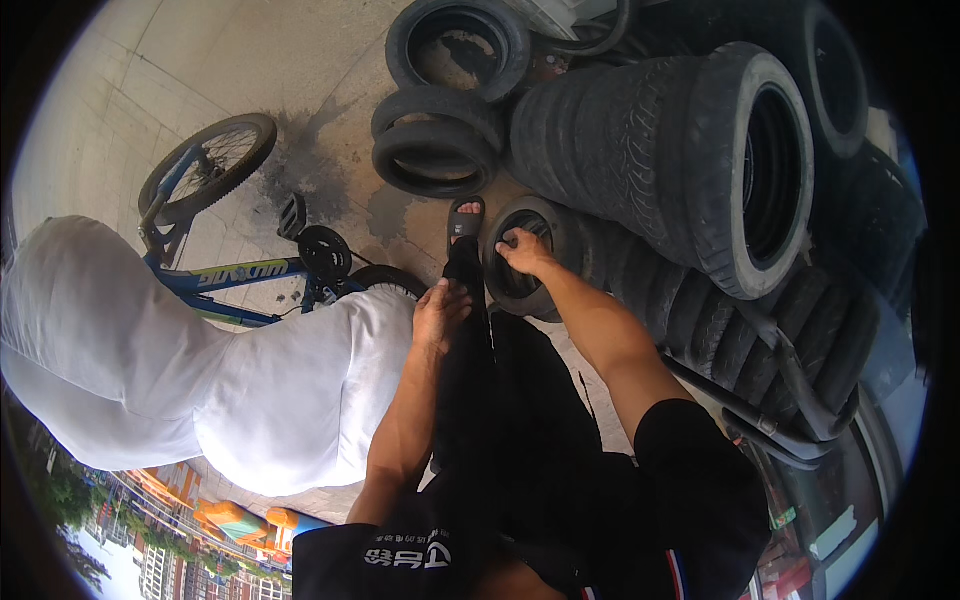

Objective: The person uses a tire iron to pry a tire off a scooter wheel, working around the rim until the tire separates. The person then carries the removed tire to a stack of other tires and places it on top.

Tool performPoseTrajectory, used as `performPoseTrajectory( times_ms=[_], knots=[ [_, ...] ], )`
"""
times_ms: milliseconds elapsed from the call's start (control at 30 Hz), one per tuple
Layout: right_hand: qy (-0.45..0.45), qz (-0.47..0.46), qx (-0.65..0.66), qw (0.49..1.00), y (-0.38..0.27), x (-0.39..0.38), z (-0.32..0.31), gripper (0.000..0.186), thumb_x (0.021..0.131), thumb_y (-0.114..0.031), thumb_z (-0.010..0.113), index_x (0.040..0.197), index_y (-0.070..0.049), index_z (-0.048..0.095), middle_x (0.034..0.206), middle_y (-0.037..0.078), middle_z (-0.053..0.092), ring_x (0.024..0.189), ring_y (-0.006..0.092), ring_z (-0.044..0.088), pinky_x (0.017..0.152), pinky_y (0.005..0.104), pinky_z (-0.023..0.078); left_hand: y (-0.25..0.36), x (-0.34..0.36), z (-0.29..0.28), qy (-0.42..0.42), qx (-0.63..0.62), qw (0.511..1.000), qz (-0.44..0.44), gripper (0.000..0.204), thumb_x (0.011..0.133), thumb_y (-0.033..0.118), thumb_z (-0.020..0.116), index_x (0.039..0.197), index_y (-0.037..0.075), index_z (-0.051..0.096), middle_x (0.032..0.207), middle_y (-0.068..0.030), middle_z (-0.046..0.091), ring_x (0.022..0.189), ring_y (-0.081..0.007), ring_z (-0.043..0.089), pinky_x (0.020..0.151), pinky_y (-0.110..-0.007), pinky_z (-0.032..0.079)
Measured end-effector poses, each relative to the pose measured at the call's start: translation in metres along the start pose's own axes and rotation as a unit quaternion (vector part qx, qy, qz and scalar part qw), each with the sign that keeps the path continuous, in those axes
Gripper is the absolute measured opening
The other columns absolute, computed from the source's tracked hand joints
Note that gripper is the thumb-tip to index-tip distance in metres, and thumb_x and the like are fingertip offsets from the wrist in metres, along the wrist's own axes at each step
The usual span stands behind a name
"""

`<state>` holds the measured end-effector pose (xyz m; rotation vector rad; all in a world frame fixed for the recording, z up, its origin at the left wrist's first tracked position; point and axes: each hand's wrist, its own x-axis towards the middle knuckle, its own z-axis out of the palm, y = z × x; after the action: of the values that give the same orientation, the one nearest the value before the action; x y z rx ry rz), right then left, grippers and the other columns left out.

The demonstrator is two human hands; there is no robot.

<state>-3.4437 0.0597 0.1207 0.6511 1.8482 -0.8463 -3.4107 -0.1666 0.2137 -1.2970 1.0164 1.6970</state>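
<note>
My right hand point(525, 252) reaches down to the end tyre point(530, 303) of a low row beside my foot. Its fingers are curled at the edge of the tyre's opening and look closed on it. Over my dark trouser leg hovers my left hand point(441, 314), thumb raised and fingers loosely apart, with nothing visible in it. My foot in a dark slide sandal point(461, 228) stands just left of that tyre.
A blue bicycle point(232, 283) lies at the left behind a person in a white garment point(290, 400), close to my left arm. Several tyres form a large row point(630, 140) at the right. Loose tyres point(440, 165) lie ahead on the stained pavement point(330, 60).
</note>
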Motion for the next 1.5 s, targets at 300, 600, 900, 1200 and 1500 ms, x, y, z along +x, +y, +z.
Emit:
performPoseTrajectory(
  times_ms=[300, 600, 900, 1200, 1500],
  knots=[
    [0.195, -0.126, -0.099, 0.968, -0.135, 0.184, -0.042, 0.062, 0.082, -0.028, 0.07, 0.137, -0.011, 0.051, 0.137, 0.016, 0.049, 0.129, 0.035, 0.045, 0.109, 0.0403, 0.038, -0.018, 0.009, 0.002, -0.01, -0.126, 0.991, -0.052, 0.042, 0.093, 0.038, 0.066, 0.118, 0.005, 0.06, 0.107, -0.0114, 0.066, 0.095, -0.0236, 0.066, 0.083, -0.035, 0.054],
    [0.126, -0.087, -0.276, 0.949, -0.181, 0.257, -0.073, 0.099, 0.072, -0.032, 0.081, 0.152, -0.011, 0.028, 0.152, 0.013, 0.036, 0.139, 0.0352, 0.034, 0.113, 0.0478, 0.031, -0.007, 0.119, 0.067, 0.088, -0.232, 0.969, 0.007, 0.03, 0.091, 0.029, 0.069, 0.112, 0.009, 0.058, 0.1, -0.0034, 0.063, 0.086, -0.0188, 0.065, 0.076, -0.032, 0.053],
    [0.101, -0.227, -0.165, 0.954, -0.127, 0.211, -0.008, 0.093, 0.065, -0.027, 0.086, 0.137, 0.004, 0.036, 0.135, 0.027, 0.046, 0.128, 0.0427, 0.043, 0.108, 0.0459, 0.036, 0.06, 0.28, 0.078, 0.261, -0.177, 0.941, 0.121, 0.089, 0.089, 0.051, 0.066, 0.147, -0.006, 0.028, 0.146, -0.024, 0.04, 0.132, -0.0318, 0.043, 0.11, -0.038, 0.034],
    [0.118, -0.181, -0.044, 0.975, -0.085, 0.196, -0.01, 0.087, 0.066, -0.027, 0.085, 0.134, 0.007, 0.041, 0.127, 0.029, 0.055, 0.12, 0.041, 0.054, 0.102, 0.043, 0.043, 0.039, 0.283, 0.023, 0.227, -0.201, 0.941, 0.15, 0.081, 0.089, 0.046, 0.069, 0.145, -0.002, 0.035, 0.139, -0.0181, 0.049, 0.122, -0.029, 0.052, 0.103, -0.038, 0.044],
    [0.146, -0.1, 0.088, 0.98, -0.034, 0.121, -0.002, 0.085, 0.068, -0.021, 0.084, 0.135, 0.007, 0.039, 0.128, 0.028, 0.054, 0.12, 0.0376, 0.054, 0.104, 0.0405, 0.041, 0.052, 0.266, -0.022, 0.286, -0.173, 0.93, 0.15, 0.104, 0.079, 0.038, 0.081, 0.147, -0.012, 0.021, 0.136, -0.0247, 0.049, 0.123, -0.0331, 0.053, 0.101, -0.038, 0.046]
  ],
)
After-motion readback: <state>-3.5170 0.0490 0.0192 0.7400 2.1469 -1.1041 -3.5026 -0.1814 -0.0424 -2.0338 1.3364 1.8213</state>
